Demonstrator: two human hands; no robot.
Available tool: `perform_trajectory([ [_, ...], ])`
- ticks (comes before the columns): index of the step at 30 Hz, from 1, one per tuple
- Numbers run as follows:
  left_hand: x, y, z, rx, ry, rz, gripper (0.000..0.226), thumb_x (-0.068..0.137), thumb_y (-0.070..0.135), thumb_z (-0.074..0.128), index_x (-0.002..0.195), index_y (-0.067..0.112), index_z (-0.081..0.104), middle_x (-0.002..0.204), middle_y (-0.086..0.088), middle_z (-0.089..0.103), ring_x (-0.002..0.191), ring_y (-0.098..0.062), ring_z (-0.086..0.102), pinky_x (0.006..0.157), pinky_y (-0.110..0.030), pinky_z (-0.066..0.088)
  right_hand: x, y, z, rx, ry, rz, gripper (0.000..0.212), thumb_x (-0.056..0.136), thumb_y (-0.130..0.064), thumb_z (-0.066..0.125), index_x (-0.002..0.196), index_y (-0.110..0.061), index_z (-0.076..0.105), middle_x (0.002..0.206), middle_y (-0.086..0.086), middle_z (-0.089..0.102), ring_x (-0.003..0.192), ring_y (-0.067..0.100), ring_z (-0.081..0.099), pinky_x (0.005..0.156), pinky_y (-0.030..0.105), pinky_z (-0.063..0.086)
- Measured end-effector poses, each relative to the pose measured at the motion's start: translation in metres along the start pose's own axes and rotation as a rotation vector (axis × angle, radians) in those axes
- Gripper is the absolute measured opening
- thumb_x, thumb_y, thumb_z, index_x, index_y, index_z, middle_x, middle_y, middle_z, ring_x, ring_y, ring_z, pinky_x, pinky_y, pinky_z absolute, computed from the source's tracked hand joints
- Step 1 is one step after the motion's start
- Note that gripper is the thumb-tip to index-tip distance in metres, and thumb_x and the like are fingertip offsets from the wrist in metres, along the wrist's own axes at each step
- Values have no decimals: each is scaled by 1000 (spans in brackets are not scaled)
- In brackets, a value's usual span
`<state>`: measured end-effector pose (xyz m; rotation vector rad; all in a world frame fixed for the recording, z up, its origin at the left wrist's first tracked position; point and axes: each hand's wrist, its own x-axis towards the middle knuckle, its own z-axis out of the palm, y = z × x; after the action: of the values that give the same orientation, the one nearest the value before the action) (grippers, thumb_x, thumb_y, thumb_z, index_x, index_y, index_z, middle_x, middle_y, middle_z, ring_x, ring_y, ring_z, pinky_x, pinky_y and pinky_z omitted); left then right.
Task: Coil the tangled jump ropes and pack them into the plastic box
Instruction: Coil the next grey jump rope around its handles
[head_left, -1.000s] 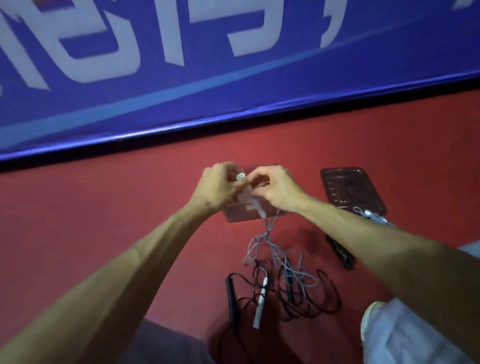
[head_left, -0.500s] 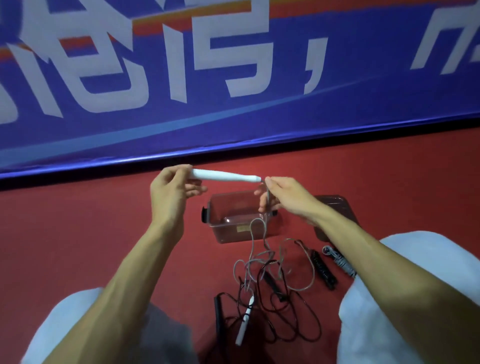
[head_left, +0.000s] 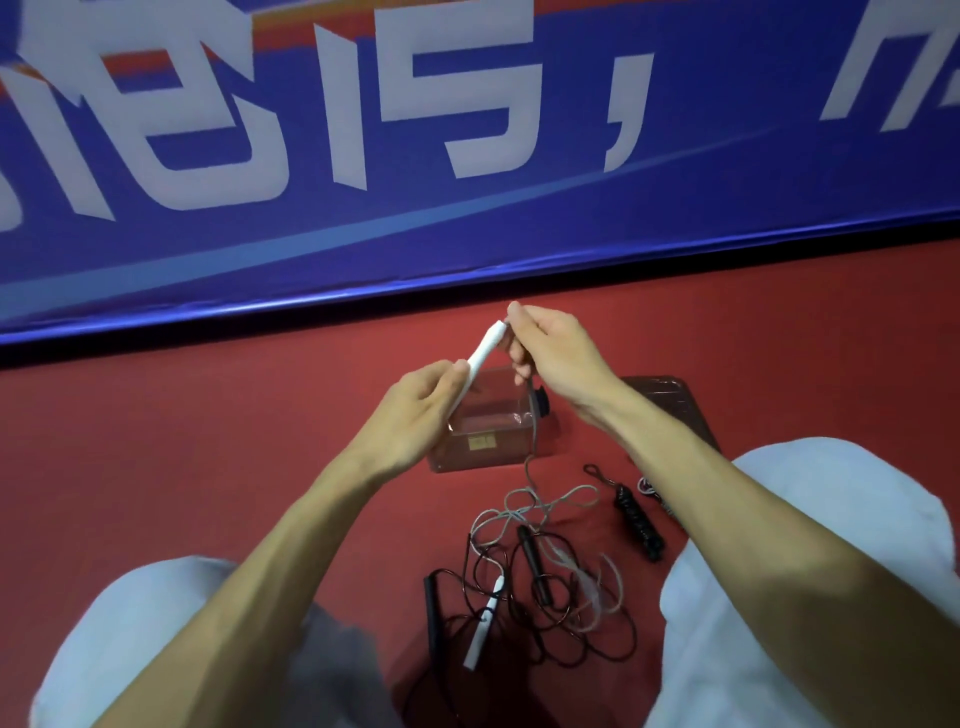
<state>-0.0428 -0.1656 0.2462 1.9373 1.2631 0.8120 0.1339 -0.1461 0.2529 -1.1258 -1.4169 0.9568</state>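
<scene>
Head view: L hand curled round lower end of white handle, thumb & fingers clamped on it. R hand pinches at handle's top end — grey rope drops from under it to the floor. Both forearms stretched fwd, hands close together above the clear box. Black ropes lie tangled on floor, nearer than box.
</scene>
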Motion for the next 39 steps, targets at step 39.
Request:
perform_trajectory([
  [39, -1, -11, 45, -394, -28, -238, 12, 98, 13, 57, 96, 11, 68, 82, -1, 71, 67, -7, 64, 60, -18, 49, -6, -30, -9, 448, 189, 267, 6, 94, 5, 55, 98, 8, 58, 82, 21, 66, 55, 26, 69, 51, 25, 57],
])
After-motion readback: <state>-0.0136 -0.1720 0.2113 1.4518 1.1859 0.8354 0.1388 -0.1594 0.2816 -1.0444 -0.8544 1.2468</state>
